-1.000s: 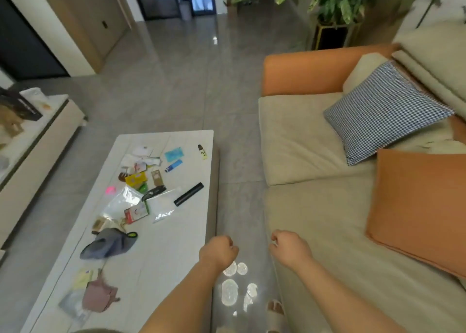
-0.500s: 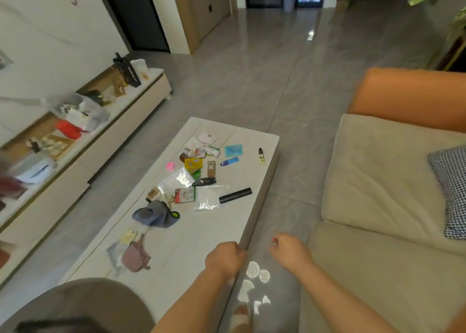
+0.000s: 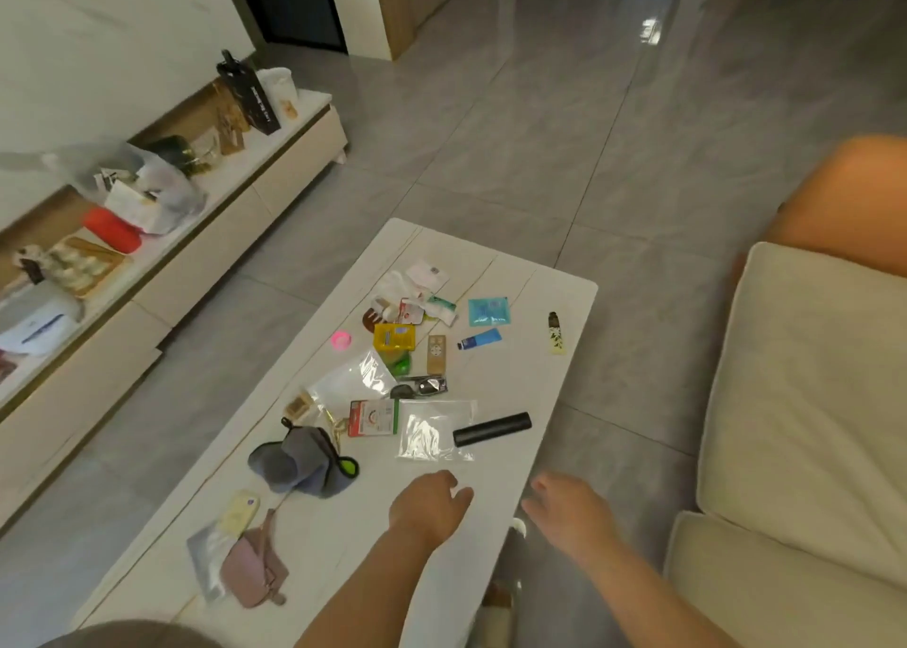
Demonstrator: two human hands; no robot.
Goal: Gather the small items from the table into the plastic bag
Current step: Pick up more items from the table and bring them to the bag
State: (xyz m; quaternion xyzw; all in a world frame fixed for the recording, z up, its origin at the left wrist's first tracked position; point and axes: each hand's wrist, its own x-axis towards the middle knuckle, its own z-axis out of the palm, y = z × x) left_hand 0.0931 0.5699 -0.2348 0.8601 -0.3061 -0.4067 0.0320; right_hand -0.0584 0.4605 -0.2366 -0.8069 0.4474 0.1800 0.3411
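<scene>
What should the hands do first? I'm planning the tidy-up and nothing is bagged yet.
Probably reach the left hand forward to pick up the clear plastic bag just ahead of it. Both it and the right hand are empty, and the bag lies flat on the table with the black tube resting on its edge, so the bag must be lifted and opened first.

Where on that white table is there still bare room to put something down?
Bare tabletop runs along the sofa-side edge, between the black cylinder and the yellow tube. Another free patch lies near the left hand, between the grey cap and the clear plastic bag. The middle is crowded around the yellow sachet.
</scene>
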